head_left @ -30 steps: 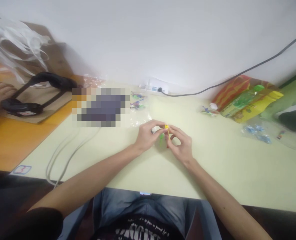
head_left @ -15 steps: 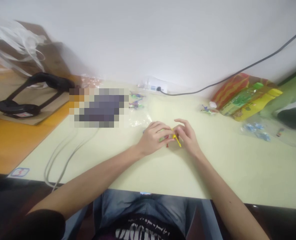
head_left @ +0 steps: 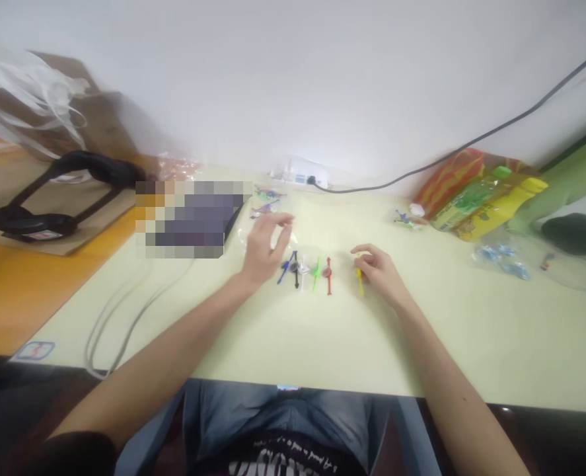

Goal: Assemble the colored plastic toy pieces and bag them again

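Observation:
My right hand point(head_left: 378, 270) pinches a small yellow plastic arrow point(head_left: 360, 283) at the table surface, its upper part covered by the fingers. My left hand point(head_left: 267, 248) is raised to the left, thumb and fingers apart, with nothing visible in it. Between the hands lies a row of similar arrows with round middles: a blue arrow point(head_left: 285, 270), a black arrow point(head_left: 296, 270), a white arrow point(head_left: 303, 268), a green arrow point(head_left: 316, 272) and a red arrow point(head_left: 329, 274). The blue and black ones lie close together, nearest my left hand.
Behind my left hand are a clear plastic bag point(head_left: 243, 238) and more coloured pieces point(head_left: 269, 194). A pixelated dark object point(head_left: 193, 218) lies left. At the right stand a green bottle point(head_left: 471, 198) and a yellow bottle point(head_left: 501, 208). A power strip point(head_left: 300, 175) sits against the wall.
My hands have parted. The left went left and up, off the row of arrows, which now shows. My right hand shifted slightly right with the yellow arrow, now more upright in view.

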The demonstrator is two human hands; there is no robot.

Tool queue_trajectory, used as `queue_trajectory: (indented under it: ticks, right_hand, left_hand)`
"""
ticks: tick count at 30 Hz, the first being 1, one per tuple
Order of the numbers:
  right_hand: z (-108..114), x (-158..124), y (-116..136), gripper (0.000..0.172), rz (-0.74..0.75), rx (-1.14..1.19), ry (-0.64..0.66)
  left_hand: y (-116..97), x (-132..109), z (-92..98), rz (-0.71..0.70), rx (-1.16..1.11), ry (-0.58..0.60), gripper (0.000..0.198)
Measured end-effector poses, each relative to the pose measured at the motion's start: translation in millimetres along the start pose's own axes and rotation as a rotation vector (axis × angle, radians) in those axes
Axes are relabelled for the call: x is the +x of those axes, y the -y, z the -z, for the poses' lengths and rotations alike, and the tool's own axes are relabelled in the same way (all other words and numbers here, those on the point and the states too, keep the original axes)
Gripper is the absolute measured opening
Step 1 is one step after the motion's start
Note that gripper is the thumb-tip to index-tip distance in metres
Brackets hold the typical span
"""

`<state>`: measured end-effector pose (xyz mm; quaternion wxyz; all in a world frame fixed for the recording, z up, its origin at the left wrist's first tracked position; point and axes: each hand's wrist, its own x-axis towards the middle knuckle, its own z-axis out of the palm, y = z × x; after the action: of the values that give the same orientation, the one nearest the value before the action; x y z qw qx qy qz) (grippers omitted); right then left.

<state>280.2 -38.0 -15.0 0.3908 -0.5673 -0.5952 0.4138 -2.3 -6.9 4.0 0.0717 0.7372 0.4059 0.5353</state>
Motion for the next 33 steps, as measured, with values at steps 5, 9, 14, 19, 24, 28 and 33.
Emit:
queue_trajectory:
  ticks: [5, 9, 14, 19, 24, 28, 33]
  right_hand:
    - [5.9, 3.8, -11.7, 0.032, 0.092, -0.306, -0.075]
    - [7.2, 5.5, -11.7, 0.036, 0.131, -0.528, -0.213]
    - [-4.7, 0.6, 10.6, 0.029, 0.290, -0.681, -0.360]
    - [-58.0, -6.6, 60.3, 0.023, 0.373, -0.761, 0.025]
    - [-111.1, -1.0, 87.7, 0.031, 0.385, -0.969, 0.210]
    - [-130.8, 5.1, 86.5, 0.025, 0.383, -1.073, 0.243]
    - [-135.4, 10.6, 84.4, 0.018, 0.377, -0.951, 0.281]
  left_hand:
    - [48.2, 7.8, 13.4, 0.038, 0.283, 0.218, 0.028]
    - [67.2, 3.7, 11.8, 0.069, 0.347, 0.340, 0.037]
    - [74.1, -2.0, 12.1, 0.100, 0.415, 0.514, 0.056]
    - [72.0, -10.3, 11.0, 0.169, 0.539, 0.657, 0.077]
    - [62.4, -24.4, 20.0, 0.150, 0.647, 0.659, 0.086]
    - [53.9, -41.3, 36.8, 0.136, 0.656, 0.650, 0.082]
    - [46.0, -56.8, 52.3, 0.135, 0.640, 0.645, 0.078]
